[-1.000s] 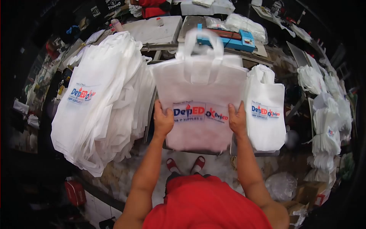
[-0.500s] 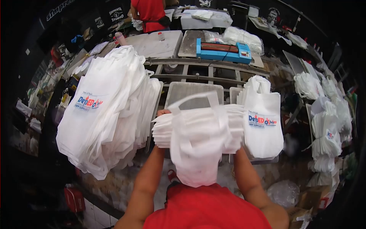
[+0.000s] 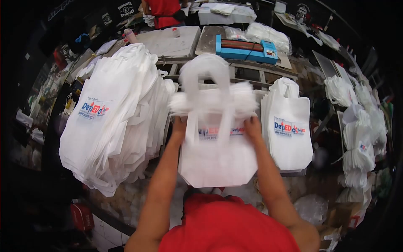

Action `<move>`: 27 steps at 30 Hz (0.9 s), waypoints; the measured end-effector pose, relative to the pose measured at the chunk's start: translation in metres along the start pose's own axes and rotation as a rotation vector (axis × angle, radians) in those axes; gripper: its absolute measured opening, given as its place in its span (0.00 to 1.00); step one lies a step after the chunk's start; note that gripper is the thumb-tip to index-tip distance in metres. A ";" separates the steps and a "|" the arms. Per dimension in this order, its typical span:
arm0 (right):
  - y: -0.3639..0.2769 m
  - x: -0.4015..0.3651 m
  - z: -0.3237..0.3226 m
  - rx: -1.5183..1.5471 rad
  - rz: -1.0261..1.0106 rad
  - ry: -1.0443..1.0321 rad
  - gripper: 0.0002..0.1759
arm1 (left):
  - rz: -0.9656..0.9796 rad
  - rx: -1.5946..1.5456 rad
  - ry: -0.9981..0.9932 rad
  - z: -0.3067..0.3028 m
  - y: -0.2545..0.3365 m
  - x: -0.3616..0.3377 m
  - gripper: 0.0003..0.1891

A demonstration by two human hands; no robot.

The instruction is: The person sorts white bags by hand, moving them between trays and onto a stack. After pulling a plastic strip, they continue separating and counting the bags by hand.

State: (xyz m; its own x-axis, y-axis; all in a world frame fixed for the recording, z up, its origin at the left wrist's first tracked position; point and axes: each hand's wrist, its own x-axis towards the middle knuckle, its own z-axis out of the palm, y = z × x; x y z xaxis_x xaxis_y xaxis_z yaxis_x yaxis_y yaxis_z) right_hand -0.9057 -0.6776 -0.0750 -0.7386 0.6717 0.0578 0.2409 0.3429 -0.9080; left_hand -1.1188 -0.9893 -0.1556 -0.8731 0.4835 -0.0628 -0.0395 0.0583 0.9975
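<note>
Straight ahead of me, a stack of white tote bags (image 3: 218, 164) is between my two hands, blurred by motion. Its printed lower panel hangs toward me, while the folded layers and loose handles bunch up at the far end. My left hand (image 3: 179, 125) grips the stack's left side, with most of its fingers hidden behind the fabric. On the opposite side my right hand (image 3: 252, 126) is closed on the edge, fingers partly covered. A tall pile of printed bags (image 3: 96, 134) stands to the left, and a smaller pile (image 3: 287, 143) lies to the right.
A blue machine with a roller (image 3: 245, 49) sits beyond the metal frame (image 3: 262, 77). Clear-wrapped white bundles (image 3: 268, 35) lie behind it. More white bags (image 3: 359, 138) hang at the right. Another person in red (image 3: 163, 12) stands at the far side.
The stack has swung from a folded position to lying more open, so the printed face shows and the handles flop away from me. Both hands moved slightly forward with it.
</note>
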 end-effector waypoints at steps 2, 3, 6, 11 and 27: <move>0.092 -0.009 0.049 -0.292 0.328 -0.159 0.28 | -0.339 0.529 0.194 0.032 -0.011 -0.026 0.34; 0.133 -0.021 0.065 -0.432 0.306 -0.218 0.28 | -0.437 0.557 0.177 0.021 -0.080 -0.021 0.34; 0.099 -0.040 0.063 -0.364 0.383 -0.197 0.30 | -0.462 0.538 0.246 0.035 -0.061 -0.051 0.31; 0.085 -0.037 0.050 -0.297 0.346 -0.187 0.33 | -0.396 0.250 0.086 0.025 -0.038 -0.051 0.29; 0.030 -0.144 -0.372 -0.082 -0.264 1.067 0.18 | 1.017 -0.203 -0.969 0.327 0.380 -0.182 0.33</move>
State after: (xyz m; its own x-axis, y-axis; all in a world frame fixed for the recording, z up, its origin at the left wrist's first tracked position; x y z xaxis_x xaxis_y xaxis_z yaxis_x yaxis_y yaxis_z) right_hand -0.5582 -0.5202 0.0438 0.1414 0.7792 0.6106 0.2259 0.5752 -0.7862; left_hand -0.8162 -0.7694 0.2241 0.1077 0.6407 0.7602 0.2535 -0.7571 0.6021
